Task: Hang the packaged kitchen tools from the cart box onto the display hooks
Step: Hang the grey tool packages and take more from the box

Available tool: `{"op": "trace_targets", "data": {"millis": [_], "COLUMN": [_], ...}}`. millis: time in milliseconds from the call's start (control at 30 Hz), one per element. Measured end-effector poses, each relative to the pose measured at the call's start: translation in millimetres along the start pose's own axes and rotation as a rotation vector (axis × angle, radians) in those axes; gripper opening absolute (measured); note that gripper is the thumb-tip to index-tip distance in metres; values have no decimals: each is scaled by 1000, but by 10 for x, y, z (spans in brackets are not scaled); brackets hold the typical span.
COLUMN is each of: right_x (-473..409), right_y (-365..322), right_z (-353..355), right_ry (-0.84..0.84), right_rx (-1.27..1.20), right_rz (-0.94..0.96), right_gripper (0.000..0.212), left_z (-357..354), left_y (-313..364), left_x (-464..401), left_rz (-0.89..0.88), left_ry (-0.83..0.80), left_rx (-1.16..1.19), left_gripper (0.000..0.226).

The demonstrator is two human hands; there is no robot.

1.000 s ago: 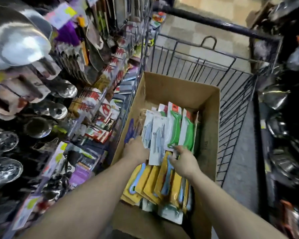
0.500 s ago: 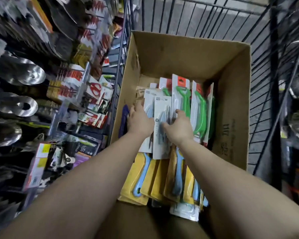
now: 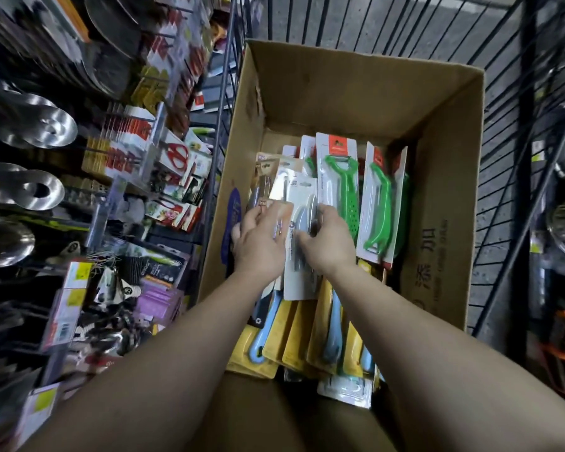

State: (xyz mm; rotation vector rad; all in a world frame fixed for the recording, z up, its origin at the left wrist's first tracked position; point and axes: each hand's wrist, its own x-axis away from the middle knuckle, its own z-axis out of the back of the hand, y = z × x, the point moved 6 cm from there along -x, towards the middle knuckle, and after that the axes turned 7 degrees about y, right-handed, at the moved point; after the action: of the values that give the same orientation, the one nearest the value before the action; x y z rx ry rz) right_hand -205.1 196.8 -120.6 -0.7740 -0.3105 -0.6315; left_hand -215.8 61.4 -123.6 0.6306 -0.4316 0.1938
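Nearest the camera, two bare forearms are stretched down into a cardboard box (image 3: 437, 190) that sits in a wire cart (image 3: 503, 76). Yellow-carded packs (image 3: 294, 340) with pale blue handles are fanned along the near end of the box. Just beyond them, the left hand (image 3: 258, 243) is laid with fingers curled over a brown-printed card (image 3: 271, 207), thumb underneath it seems, so a loose pinch on that card is judged likely. The right hand (image 3: 327, 243) is bent at the fingertips against a white blister pack (image 3: 302, 223) holding a grey tool; whether it is truly gripped cannot be told.

These packs are judged light and flat: stiff card backs, glossy clear blisters that may slide against one another. They are best taken by the card edges, with the punched hang-hole at the top kept free for the hook.

Farther in, green peelers (image 3: 343, 190) on red-topped cards are stood against the right wall, and the far end of the box is bare. To the left, beyond the cart wire, display hooks (image 3: 163, 164) crowded with carded goods and steel lids (image 3: 30, 187) are seen.
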Motion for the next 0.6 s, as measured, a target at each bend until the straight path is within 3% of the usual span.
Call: {"op": "trace_targets", "data": {"millis": [200,433,600], "right_x": [95,103,172], "right_y": [41,3,38], "right_z": [-44,-72,-203], "right_ry": [56,24,-125], "right_rx": [65,55,-52], "right_rz": [-15,-75,-78], "right_gripper": [41,26,25], "left_z": [-120,-7,55], "left_y": [-251,-270,-249], "left_x": [112,184,163], "left_rz": [236,209,233], "left_ry": [44,178,139], "left_rx": [191,292,420], "left_gripper": [99,75,84]}}
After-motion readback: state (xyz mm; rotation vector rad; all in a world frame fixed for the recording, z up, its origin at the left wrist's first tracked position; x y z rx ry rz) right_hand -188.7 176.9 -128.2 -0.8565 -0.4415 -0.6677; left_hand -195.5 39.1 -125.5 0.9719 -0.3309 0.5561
